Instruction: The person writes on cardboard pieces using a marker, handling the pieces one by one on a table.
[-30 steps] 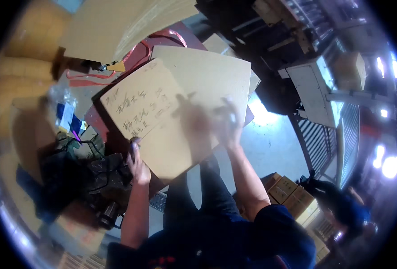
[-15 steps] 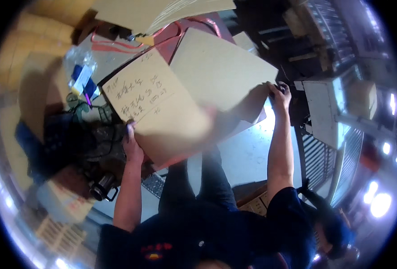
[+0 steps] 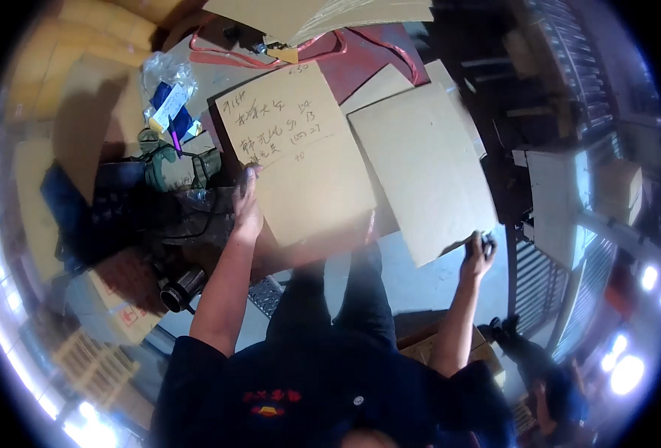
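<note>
"Where are the hands?"

"The right hand (image 3: 481,255) is at the lower right corner of a plain cardboard sheet (image 3: 426,175). Its grip is closed on the edge there, with the fingers curled."

"And the left hand (image 3: 247,207)?"

"At the left edge of a cardboard sheet with handwriting (image 3: 319,198), touching it. Part of that grip is hidden, so I can't tell whether it is pinching the board or just resting against it."

"How do the two sheets lie?"

"The handwritten one is on the reddish bench (image 3: 360,61), in front of the person, its dark writing across the upper half. The plain one is just to its right, slanted, its lower end reaching out past the bench over the pale floor (image 3: 413,287)."

"What is around them?"

"A pinkish-red strap (image 3: 215,57) loops along the far side, below another large cardboard sheet (image 3: 323,16) at the top of the view. To the left are a clear plastic bag (image 3: 185,73) and a purple pen (image 3: 174,140). A dark metallic mug (image 3: 185,288) is near the left forearm."

"Anything on the right?"

"A white cabinet (image 3: 556,203), and a co-worker (image 3: 543,377) in dark clothes lower down."
</note>
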A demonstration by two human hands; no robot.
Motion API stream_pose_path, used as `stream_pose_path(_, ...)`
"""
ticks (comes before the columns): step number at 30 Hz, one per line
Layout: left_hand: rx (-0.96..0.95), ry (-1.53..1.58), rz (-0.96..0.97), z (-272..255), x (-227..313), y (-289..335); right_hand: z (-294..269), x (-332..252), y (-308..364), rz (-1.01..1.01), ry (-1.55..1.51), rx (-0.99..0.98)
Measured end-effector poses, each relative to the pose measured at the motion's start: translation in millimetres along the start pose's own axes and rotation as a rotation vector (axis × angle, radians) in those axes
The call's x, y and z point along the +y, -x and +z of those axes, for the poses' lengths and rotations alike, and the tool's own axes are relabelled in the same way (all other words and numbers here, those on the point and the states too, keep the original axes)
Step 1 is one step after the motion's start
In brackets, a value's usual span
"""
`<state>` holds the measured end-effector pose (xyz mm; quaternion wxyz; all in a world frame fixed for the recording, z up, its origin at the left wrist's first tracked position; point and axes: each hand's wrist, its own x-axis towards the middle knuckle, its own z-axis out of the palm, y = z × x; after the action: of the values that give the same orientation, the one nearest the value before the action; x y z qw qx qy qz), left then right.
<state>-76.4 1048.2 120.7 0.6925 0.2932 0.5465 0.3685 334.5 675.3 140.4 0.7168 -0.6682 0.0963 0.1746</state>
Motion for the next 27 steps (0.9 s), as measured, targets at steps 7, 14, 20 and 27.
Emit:
stream_pose_path(7,0.133,-0.712,0.651,38.9,16.8,-2.5,-13.6,42.0,93.6,0.063,0.353,0.049)
stream_pose_path(14,-0.777,-1.265,1.048,167.1,-13.8,35.2,38.4,-30.3,64.6,-0.534,0.467,-0.133)
stream_pose_path(20,-0.752,-1.454,1.161,168.7,-49.6,-14.0,209.3,-52.2,44.5,-0.368,0.424,-0.57)
stream_pose_path(27,-0.725,-1.377,1.075,157.2,-65.9,-21.5,335.3,40.0,9.8,-0.264,0.186,-0.694)
